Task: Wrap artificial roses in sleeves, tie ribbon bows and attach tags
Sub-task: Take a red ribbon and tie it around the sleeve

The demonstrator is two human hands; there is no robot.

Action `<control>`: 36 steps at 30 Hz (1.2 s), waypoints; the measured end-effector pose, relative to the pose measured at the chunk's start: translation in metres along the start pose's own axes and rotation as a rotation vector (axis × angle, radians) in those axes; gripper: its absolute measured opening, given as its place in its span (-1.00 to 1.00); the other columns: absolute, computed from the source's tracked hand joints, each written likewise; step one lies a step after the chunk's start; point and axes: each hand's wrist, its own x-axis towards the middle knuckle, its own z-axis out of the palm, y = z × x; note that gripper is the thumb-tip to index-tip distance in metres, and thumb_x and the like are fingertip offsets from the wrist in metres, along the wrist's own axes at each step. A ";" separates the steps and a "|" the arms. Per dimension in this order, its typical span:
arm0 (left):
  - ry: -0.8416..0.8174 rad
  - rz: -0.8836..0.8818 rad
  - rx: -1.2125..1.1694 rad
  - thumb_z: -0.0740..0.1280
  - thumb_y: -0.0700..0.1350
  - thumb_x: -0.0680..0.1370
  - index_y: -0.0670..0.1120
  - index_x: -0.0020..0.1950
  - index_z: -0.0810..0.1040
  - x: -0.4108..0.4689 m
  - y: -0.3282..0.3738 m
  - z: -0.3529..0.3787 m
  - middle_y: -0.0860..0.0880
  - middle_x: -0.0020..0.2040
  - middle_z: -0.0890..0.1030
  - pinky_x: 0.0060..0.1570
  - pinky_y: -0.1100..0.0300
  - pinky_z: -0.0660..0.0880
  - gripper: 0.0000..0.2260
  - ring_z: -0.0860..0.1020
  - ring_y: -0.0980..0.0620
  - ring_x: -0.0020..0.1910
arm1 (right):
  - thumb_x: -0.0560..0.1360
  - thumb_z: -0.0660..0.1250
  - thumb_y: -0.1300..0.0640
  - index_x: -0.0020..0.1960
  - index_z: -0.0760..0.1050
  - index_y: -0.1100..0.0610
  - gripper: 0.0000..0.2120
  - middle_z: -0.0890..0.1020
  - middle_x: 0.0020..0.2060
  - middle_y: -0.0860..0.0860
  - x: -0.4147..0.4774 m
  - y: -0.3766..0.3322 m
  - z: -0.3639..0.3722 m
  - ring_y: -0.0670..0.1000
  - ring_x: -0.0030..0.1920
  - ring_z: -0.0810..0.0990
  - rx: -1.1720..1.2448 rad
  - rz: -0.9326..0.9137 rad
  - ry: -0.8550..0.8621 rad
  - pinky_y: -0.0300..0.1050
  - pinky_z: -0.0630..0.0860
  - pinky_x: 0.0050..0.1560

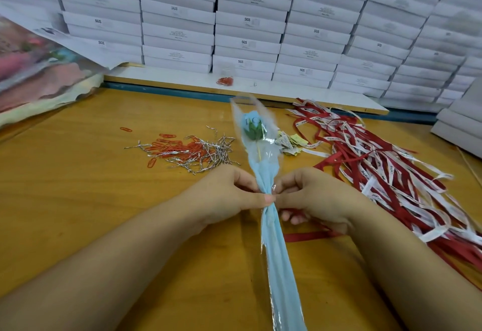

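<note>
A light blue artificial rose (252, 122) with green leaves lies inside a clear and blue sleeve (277, 247) along the middle of the wooden table (78, 200). My left hand (224, 195) pinches the gathered neck of the sleeve from the left. My right hand (313, 195) pinches the same spot from the right, and a red ribbon (307, 236) runs under its fingers and across the table below it.
Silver twist ties (208, 153) and red paper clips (167, 145) lie left of the rose. Small yellow tags (289, 142) sit right of it. A heap of red and white ribbons (386, 163) spreads at the right. Stacked white boxes (247, 30) line the back.
</note>
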 end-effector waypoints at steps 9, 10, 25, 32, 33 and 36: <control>0.075 -0.026 0.448 0.35 0.14 0.50 -0.06 -0.18 0.63 0.004 0.000 0.014 0.01 -0.22 0.60 0.00 0.07 0.46 -0.73 0.55 0.07 -0.17 | 0.49 0.39 0.24 -0.15 0.60 0.23 -0.93 0.60 -0.50 -0.04 0.000 0.002 0.002 -0.19 -0.57 0.47 -0.168 0.072 0.105 -0.35 0.35 -0.56; 0.093 -0.025 0.480 0.35 0.12 0.51 -0.06 -0.19 0.62 0.003 0.000 0.014 0.02 -0.23 0.60 -0.02 0.07 0.48 -0.73 0.55 0.06 -0.17 | 0.48 0.40 0.21 -0.18 0.61 0.22 -0.90 0.59 -0.50 -0.04 0.001 0.003 0.002 -0.18 -0.57 0.45 -0.215 0.068 0.120 -0.34 0.33 -0.56; -0.067 -0.151 0.258 0.23 -0.28 0.55 -0.07 -0.16 0.53 -0.001 0.005 -0.031 0.04 -0.33 0.65 -0.31 0.25 0.48 -0.83 0.54 0.14 -0.41 | 0.53 0.28 0.33 -0.04 0.51 0.20 -0.92 0.61 -0.36 0.09 0.000 0.005 -0.023 -0.10 -0.48 0.47 0.046 0.061 -0.045 -0.29 0.33 -0.53; -0.352 -0.227 -0.501 0.19 -0.38 0.53 -0.21 -0.12 0.71 0.001 -0.001 -0.053 -0.20 -0.07 0.69 -0.30 0.27 0.59 -0.71 0.68 0.02 -0.16 | 0.40 0.17 0.43 -0.08 0.68 0.23 -0.67 0.69 -0.16 0.16 0.003 0.012 -0.038 0.01 -0.26 0.70 0.663 0.028 -0.294 -0.18 0.61 -0.37; -0.381 -0.218 -0.547 0.25 -0.37 0.47 -0.22 -0.08 0.70 0.001 -0.002 -0.054 -0.21 -0.04 0.68 -0.33 0.29 0.59 -0.77 0.68 0.01 -0.12 | 0.39 0.17 0.45 -0.05 0.69 0.22 -0.64 0.70 -0.11 0.15 0.003 0.012 -0.038 0.02 -0.20 0.71 0.666 0.007 -0.305 -0.19 0.62 -0.37; -0.332 -0.198 -0.556 0.37 -0.31 0.33 -0.21 -0.12 0.71 0.003 -0.005 -0.049 -0.21 -0.09 0.69 -0.44 0.36 0.55 -0.81 0.69 0.04 -0.17 | 0.36 0.26 0.41 -0.10 0.70 0.20 -0.71 0.70 -0.14 0.13 0.003 0.014 -0.032 0.00 -0.21 0.71 0.560 -0.036 -0.257 -0.28 0.58 -0.45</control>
